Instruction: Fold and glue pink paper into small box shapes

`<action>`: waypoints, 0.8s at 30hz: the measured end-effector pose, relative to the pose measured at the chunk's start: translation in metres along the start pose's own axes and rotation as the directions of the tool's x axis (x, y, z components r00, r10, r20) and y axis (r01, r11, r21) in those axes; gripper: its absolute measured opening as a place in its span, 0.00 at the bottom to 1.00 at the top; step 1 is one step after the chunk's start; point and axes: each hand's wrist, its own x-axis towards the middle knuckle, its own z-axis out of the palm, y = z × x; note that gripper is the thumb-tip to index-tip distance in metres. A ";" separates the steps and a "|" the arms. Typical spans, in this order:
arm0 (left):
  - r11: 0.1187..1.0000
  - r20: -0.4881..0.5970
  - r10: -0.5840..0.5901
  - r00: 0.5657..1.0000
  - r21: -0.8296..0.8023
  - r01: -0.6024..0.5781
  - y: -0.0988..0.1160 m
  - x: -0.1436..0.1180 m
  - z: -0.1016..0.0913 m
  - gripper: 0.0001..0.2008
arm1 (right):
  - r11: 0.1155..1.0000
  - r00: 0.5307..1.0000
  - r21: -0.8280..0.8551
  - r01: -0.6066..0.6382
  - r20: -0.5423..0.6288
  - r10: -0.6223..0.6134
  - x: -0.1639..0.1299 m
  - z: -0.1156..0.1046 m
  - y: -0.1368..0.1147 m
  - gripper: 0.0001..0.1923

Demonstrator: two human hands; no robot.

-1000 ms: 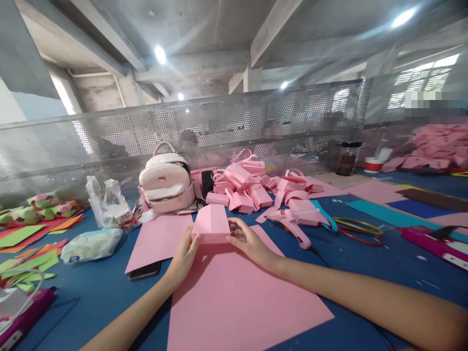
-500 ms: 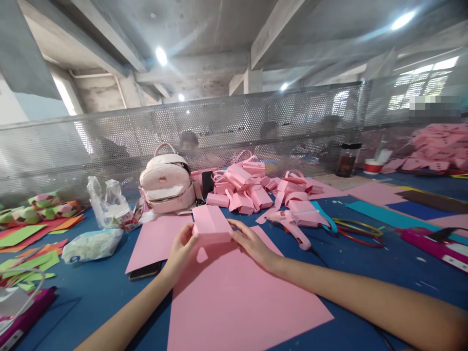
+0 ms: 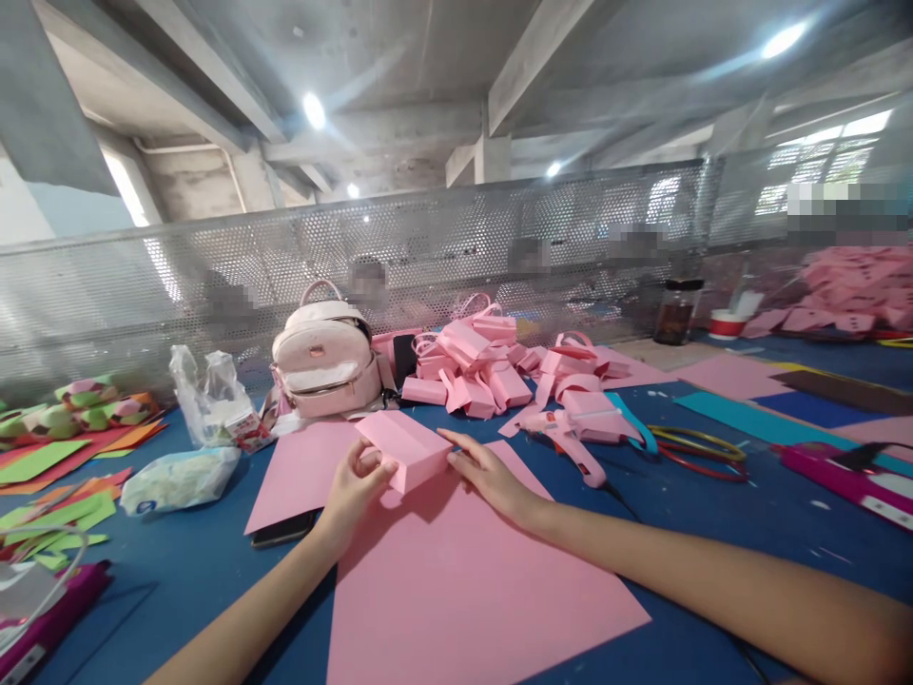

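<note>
Between my two hands is a small pink paper box (image 3: 414, 445), tilted above a large pink sheet (image 3: 471, 590) on the blue table. My left hand (image 3: 357, 490) pinches the box's near left end between thumb and fingers. On the opposite side, my right hand (image 3: 489, 476) grips the box's right end with its fingertips. Another pink sheet (image 3: 300, 466) lies to the left, partly over a dark phone (image 3: 283, 530). A pink glue gun (image 3: 571, 442) rests to the right of my right hand.
A heap of pink paper boxes (image 3: 477, 357) and a pale pink backpack (image 3: 324, 362) stand at the back before a perforated metal screen (image 3: 442, 238). A tissue pack (image 3: 182, 479) lies left. Tape rolls (image 3: 699, 452), a drink jar (image 3: 677, 311) and a magenta power strip (image 3: 842, 480) are right.
The pink box has turned and tilted, its left end swinging nearer to me. My left hand's fingers have curled in and shifted on the box; my right hand has barely moved.
</note>
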 end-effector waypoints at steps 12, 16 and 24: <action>0.996 0.100 -0.042 0.994 0.080 0.034 0.003 -0.008 0.001 0.23 | 0.997 0.997 -0.046 0.056 0.047 -0.054 -0.001 0.000 0.003 0.31; 0.993 0.121 -0.034 0.992 0.118 0.019 0.008 -0.010 0.004 0.21 | 0.992 0.992 -0.063 0.111 0.064 -0.107 -0.001 0.001 0.003 0.27; 0.991 0.062 -0.007 0.998 0.136 -0.001 0.001 -0.010 0.000 0.22 | 0.988 0.988 -0.081 0.134 0.091 -0.127 0.000 0.002 0.005 0.24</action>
